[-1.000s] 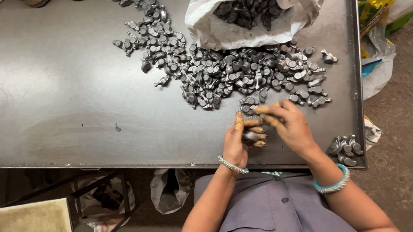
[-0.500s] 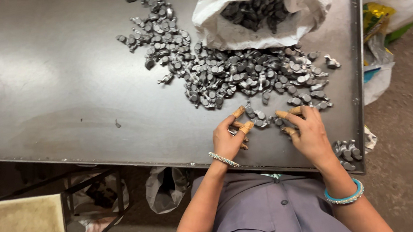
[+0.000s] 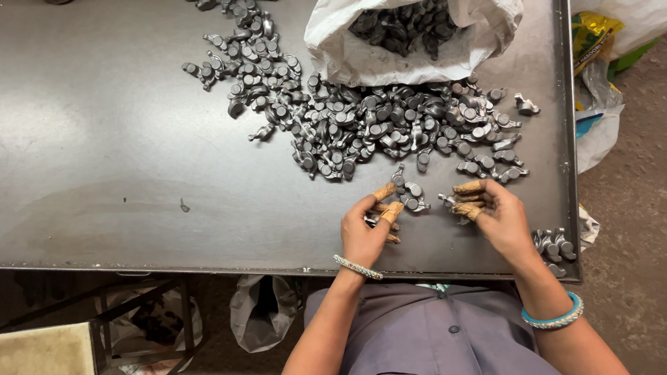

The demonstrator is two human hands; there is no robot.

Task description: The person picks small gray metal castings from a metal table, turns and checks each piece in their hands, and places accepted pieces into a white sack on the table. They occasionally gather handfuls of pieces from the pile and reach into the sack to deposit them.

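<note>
Sitting at the near edge of the metal table [image 3: 110,165], both hands work just below the big pile of grey metal parts [image 3: 392,127] that spills from the white sack [image 3: 418,54]. Left hand [image 3: 368,228] has its taped fingers curled around a part or two. Right hand [image 3: 494,214] is half-closed, fingertips pinching a small part [image 3: 452,200], with a few more parts [image 3: 554,245] near that wrist.

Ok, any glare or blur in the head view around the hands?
Head view: soft glare on the bare metal table at far left; left hand, right hand and the pile of metal parts look sharp and evenly lit; the sack interior is dark.
</note>
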